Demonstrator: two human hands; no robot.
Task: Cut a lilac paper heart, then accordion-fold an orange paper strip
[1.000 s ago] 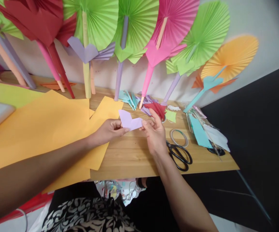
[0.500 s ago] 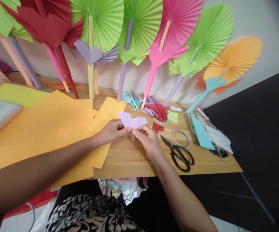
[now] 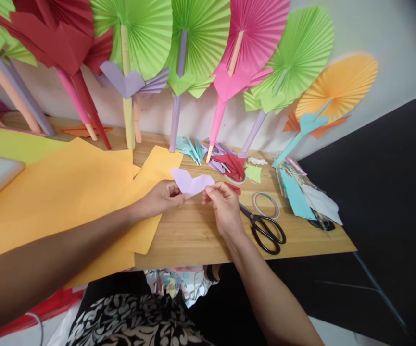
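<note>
A small lilac paper piece (image 3: 190, 182) with a notched, heart-like top is held up over the wooden table (image 3: 200, 235). My left hand (image 3: 160, 198) pinches its lower left edge, fingers closed. On the other side, my right hand (image 3: 222, 207) grips the lower right edge between closed fingertips. Both hands hover just above the table, beside the large orange paper sheets (image 3: 59, 197).
Black scissors (image 3: 263, 228) and a tape ring (image 3: 265, 205) lie right of my right hand. Coloured paper scraps (image 3: 225, 163) sit behind. Pleated paper fans on sticks (image 3: 179, 62) lean against the wall. Teal and white cuttings (image 3: 301, 192) lie at the table's right end.
My right hand drew back from the red scraps and shifted its pinch along the lilac piece's lower edge. The piece stayed between both hands, tilting slightly.
</note>
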